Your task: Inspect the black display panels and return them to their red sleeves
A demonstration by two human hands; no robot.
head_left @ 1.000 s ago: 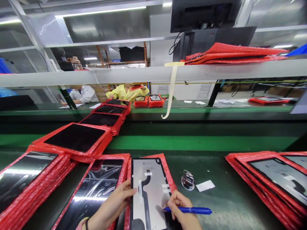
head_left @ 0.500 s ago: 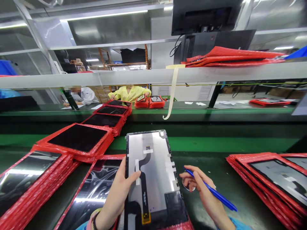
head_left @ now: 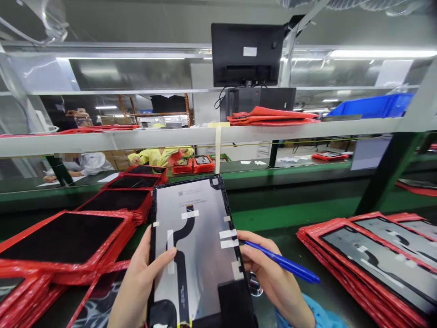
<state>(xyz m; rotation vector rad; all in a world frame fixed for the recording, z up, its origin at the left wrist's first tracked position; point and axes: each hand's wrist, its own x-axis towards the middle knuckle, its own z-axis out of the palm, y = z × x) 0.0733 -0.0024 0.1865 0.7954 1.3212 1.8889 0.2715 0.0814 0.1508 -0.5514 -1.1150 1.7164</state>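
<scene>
A tablet screen [head_left: 205, 237], its silvery back facing me, stands tilted up in front of me. A black ribbon cable and strips of white tape run over it. My left hand [head_left: 143, 269] is closed on its left edge, thumb lying on the back beside the cable. At the right edge, my right hand [head_left: 269, 269] is closed round a blue pen [head_left: 287, 264] that slants down to the right. Its fingers meet the screen's edge near two white tape strips; the pen's tip is hidden there. A small clear round object [head_left: 255, 284] shows below that hand.
Stacked screens in red bubble sleeves [head_left: 68, 237] lie left; another red-sleeved stack [head_left: 362, 259] lies right. A grey shelf rail [head_left: 164, 139] crosses ahead, carrying red sleeves [head_left: 269, 116] and a blue bin [head_left: 372, 105]. A person in yellow [head_left: 155, 157] works beyond, another in white further left.
My right hand, with the blue pen, has moved left to the screen's right edge. The screen has shifted left in view and the camera has tilted up and turned right.
</scene>
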